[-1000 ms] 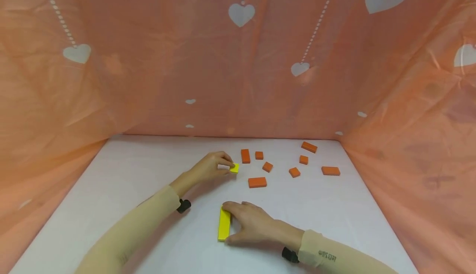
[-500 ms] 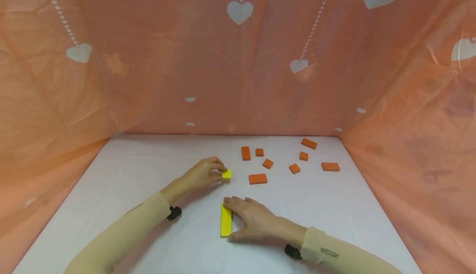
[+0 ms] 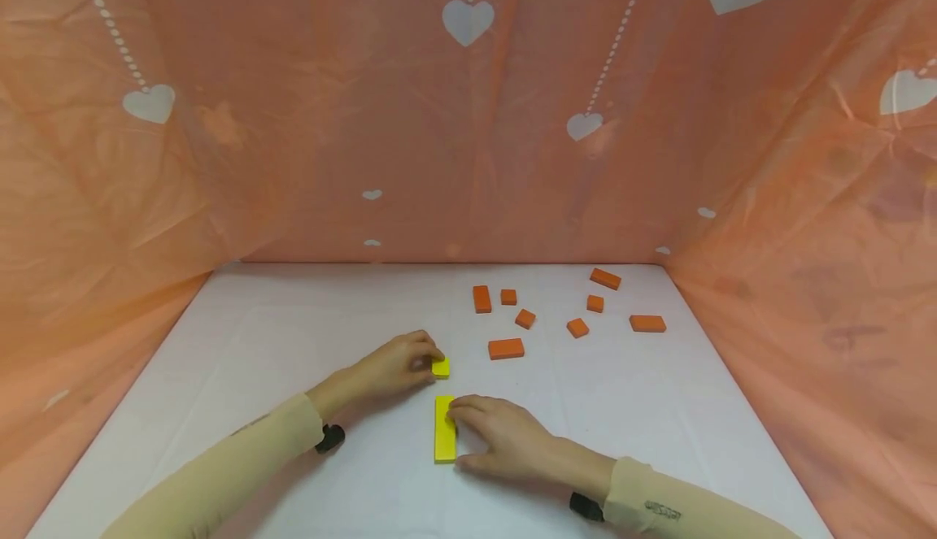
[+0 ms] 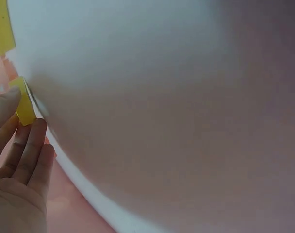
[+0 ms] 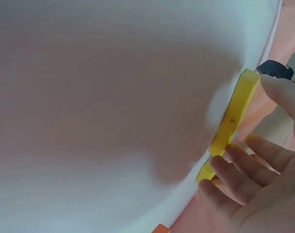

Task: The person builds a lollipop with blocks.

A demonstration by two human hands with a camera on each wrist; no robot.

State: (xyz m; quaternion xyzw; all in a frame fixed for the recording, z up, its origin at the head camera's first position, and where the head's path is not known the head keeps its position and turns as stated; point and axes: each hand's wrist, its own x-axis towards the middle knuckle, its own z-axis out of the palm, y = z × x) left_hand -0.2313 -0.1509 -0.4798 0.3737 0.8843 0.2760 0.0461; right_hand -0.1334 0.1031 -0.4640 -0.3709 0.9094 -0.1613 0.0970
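Head view: seemingly midway, pinches in left hand (image 3: 406,362) small yellow square block (image 3: 441,368), apart from long yellow rectangular block (image 3: 443,440) at spread fingers of right hand (image 3: 508,435), leaving orange rectangular and square blocks (image 3: 506,349) beyond untouched.

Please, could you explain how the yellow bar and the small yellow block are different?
The yellow bar is long and narrow, while the small yellow block is short and squarish.
The left grip pinches the small yellow block; the yellow bar lies by the right grip, not clearly pinched.
In the head view, the yellow bar lies lower than the small yellow block.
Both are bright yellow.
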